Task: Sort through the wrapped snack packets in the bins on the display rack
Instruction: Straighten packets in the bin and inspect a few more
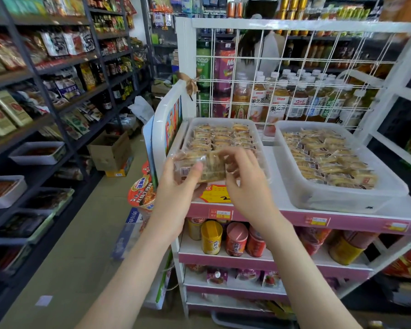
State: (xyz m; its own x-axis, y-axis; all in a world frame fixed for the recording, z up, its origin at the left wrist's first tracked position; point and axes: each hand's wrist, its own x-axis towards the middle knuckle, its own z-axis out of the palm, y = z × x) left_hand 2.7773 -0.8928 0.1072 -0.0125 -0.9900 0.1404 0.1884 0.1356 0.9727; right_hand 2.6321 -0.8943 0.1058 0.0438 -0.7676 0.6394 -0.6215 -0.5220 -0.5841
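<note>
Gripping snack packets [207, 169] over left bin [223, 121], bottles [280, 100] behind wire grid [262, 67]

One camera sits up on the person's head. It looks forward and down at the rack [282, 216], very close. The left hand [176, 188] and right hand [246, 186], holding packets [210, 170], fill the middle. Shelves [64, 64] run down the left, over the floor [93, 233].

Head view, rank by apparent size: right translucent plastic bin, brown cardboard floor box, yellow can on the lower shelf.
1. Right translucent plastic bin
2. Brown cardboard box, farther away, so its true size is unsure
3. Yellow can
</note>
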